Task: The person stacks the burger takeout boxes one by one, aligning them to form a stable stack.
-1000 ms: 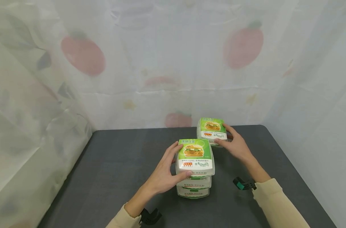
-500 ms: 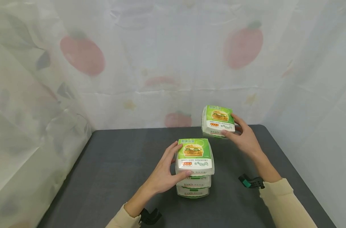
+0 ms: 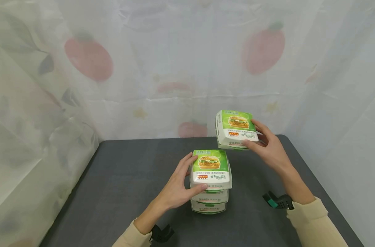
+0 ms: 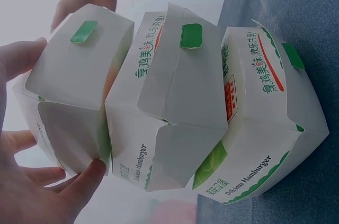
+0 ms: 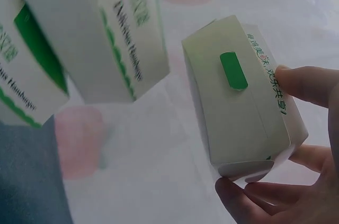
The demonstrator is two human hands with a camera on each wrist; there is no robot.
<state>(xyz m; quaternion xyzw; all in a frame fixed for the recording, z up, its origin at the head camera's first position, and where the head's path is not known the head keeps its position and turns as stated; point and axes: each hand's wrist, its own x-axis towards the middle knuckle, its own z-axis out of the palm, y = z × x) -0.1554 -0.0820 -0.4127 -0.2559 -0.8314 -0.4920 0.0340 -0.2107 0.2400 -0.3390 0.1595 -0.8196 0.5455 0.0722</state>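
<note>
Three green-and-white burger boxes stand in a slightly uneven stack on the dark table; the top burger box [image 3: 210, 168] shows a burger picture on its lid. My left hand [image 3: 176, 193] grips this top box by its left side, thumb at the front and fingers at the back. In the left wrist view, the middle box [image 4: 175, 75] and bottom box [image 4: 265, 113] lie below it. My right hand [image 3: 270, 149] holds another burger box [image 3: 237, 128] in the air, behind and right of the stack, slightly tilted. Thumb and fingers pinch its right side [image 5: 249, 107].
The dark table [image 3: 138, 164] has a back edge against a pale curtain [image 3: 175, 51] printed with strawberries. More curtain [image 3: 345, 85] hangs along the right side, and a crumpled sheet [image 3: 30, 137] on the left. Black bands [image 3: 161, 235] sit at both wrists.
My right hand has lifted its burger box up from behind the stack, first moving right, and has brought it a little closer. The left hand and the stack have barely moved.
</note>
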